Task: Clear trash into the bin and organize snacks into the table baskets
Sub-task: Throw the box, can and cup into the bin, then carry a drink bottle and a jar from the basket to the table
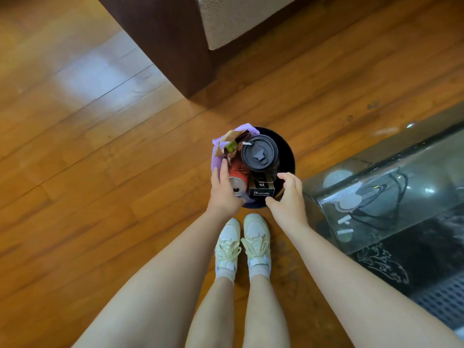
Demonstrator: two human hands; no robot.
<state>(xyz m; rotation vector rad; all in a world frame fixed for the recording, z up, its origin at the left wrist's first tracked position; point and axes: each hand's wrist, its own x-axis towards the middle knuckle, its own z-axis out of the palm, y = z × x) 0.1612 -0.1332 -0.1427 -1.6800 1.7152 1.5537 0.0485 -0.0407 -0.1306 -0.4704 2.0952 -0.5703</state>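
Note:
A round black bin [288,156] with a purple liner [216,156] stands on the wooden floor just ahead of my shoes. Inside it are a cup with a black lid [259,153], a red can [237,183], a small black box [261,189] and a brown and green wrapper [233,143]. My left hand [223,189] clasps the bin's left rim, its fingers lying along the liner beside the can. Over the right front rim, by the black box, my right hand [288,194] curves with thumb and fingers apart and nothing in it.
A dark brown sofa base [160,41] with a beige cushion stands behind the bin. A glass-topped table edge [376,192] runs along the right, close to my right arm. Bare wooden floor spreads to the left.

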